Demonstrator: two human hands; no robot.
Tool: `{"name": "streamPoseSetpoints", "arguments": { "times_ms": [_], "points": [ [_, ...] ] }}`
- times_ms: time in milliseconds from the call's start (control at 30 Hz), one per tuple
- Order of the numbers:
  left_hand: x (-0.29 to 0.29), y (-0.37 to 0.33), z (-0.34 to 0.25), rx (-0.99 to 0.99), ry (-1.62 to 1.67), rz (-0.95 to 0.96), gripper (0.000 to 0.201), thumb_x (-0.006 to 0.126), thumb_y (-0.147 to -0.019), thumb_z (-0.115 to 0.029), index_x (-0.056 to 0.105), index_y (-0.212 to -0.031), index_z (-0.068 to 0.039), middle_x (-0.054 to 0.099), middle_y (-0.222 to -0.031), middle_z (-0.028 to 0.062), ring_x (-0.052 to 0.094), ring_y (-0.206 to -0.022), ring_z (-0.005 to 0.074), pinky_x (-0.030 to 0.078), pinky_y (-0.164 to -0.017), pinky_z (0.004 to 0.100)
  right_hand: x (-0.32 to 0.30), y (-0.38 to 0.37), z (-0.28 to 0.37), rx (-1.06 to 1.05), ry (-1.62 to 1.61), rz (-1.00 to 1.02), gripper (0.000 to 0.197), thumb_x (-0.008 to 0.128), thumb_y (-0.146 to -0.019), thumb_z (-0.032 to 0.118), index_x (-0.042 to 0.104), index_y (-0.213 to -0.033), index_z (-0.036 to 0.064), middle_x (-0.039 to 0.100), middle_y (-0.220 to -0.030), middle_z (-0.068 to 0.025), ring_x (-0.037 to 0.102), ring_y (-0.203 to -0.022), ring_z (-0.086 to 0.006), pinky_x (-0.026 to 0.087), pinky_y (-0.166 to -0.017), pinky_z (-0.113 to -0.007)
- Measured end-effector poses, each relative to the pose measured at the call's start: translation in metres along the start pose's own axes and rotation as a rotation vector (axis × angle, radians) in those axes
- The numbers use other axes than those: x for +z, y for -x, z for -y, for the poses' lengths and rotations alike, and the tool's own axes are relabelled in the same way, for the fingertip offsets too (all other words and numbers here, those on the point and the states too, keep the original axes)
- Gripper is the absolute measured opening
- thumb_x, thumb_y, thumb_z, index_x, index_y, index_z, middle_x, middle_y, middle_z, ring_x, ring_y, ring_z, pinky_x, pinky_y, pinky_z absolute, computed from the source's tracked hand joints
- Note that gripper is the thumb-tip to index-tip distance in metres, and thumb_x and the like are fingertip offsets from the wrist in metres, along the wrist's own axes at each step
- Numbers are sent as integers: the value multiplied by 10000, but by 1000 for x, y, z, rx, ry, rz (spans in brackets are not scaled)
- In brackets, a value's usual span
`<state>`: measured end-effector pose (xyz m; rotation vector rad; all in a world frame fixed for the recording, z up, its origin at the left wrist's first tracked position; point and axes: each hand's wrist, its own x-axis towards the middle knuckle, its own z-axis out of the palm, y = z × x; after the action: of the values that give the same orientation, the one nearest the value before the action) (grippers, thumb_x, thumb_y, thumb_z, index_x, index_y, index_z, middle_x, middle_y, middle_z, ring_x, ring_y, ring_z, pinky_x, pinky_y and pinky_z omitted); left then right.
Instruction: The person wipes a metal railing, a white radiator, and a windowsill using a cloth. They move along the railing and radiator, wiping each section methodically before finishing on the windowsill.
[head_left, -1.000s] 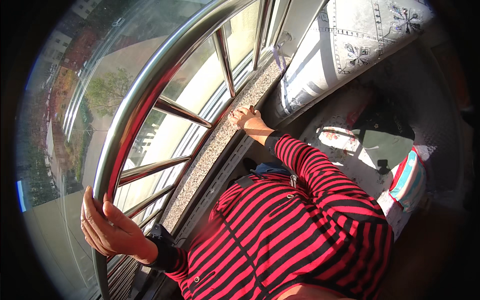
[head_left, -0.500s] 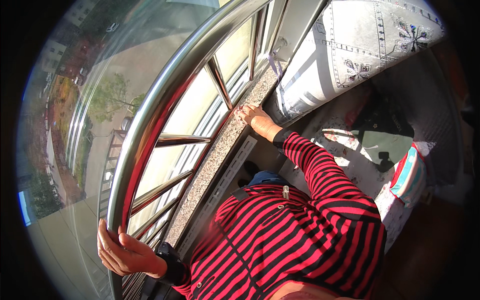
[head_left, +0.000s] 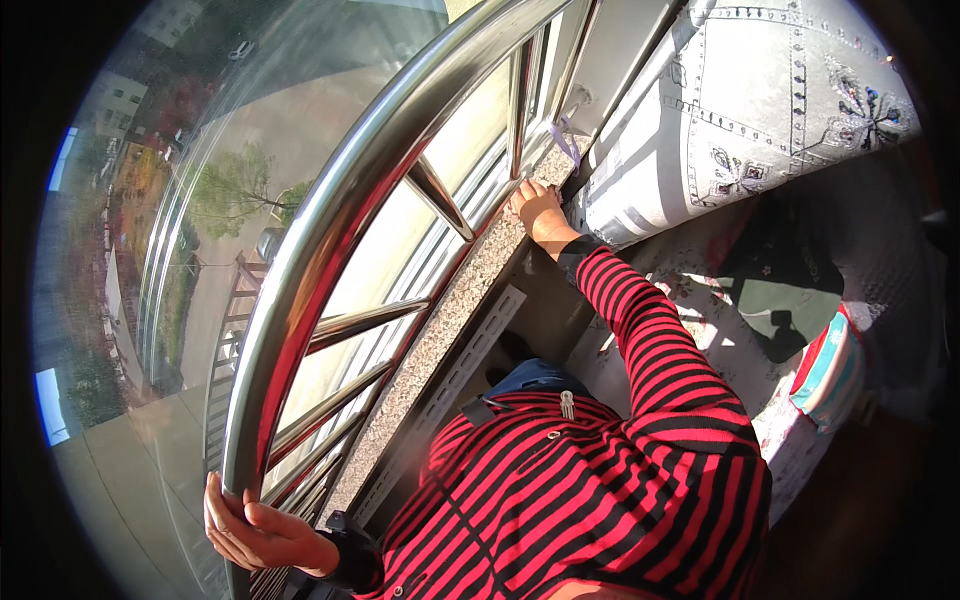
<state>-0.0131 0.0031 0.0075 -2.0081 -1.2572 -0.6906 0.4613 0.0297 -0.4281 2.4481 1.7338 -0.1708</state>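
At the lower left my left hand curls around the shiny metal handrail, with the rail between thumb and fingers. Farther off, my right hand rests on the speckled stone sill, beside the feet of the metal bars. Its fingers are bent down onto the sill close to the bars. Whatever lies under the fingertips is too small to tell. A purple ribbon hangs just beyond that hand, at the sill's far end.
White patterned fabric hangs at the upper right. Below it a bed-like surface with a floral cover holds a dark green bag and a red and turquoise striped cloth item. Past the window glass, a street and tree lie far below.
My right hand has slid farther along the sill, closer to the purple ribbon. My left hand stays around the handrail. The whole view has shifted slightly.
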Motion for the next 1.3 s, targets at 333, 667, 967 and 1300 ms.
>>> {"name": "streamPoseSetpoints", "arguments": {
  "times_ms": [333,667,967,1300],
  "points": [
    [2,-1,-4,-20,61,-7,546,353,-1115,-399,696,-1179,20,727,-1059,130,649,-923,301,508,-779,397,21,-114,-111,315,283,200,484,356,-1062,359,528,-1495,228,508,-1564,28,476,-1417,-148,361,-1169,-338],
    [-12,-7,-6,-65,135,112,519,453,-1076,-476,679,-1211,-28,708,-1083,115,640,-948,275,439,-877,382,41,30,40,-69,-107,10,568,481,-1031,332,407,-1570,167,426,-1606,-59,379,-1482,-288,299,-1158,-639],
    [-74,61,105,-100,50,8,518,443,-1091,-388,607,-1349,30,645,-1344,208,588,-1273,380,382,-1129,507,62,36,72,4,10,-240,482,614,-956,157,522,-1425,94,532,-1497,-118,470,-1396,-330,392,-1153,-466],
    [-44,127,165,-262,-27,-69,515,429,-1095,-442,564,-1394,-45,585,-1345,111,510,-1309,291,264,-1178,477,22,117,192,-550,-161,-35,468,527,-970,154,549,-1437,131,533,-1513,-82,489,-1407,-292,462,-1118,-418]
  ]
}}
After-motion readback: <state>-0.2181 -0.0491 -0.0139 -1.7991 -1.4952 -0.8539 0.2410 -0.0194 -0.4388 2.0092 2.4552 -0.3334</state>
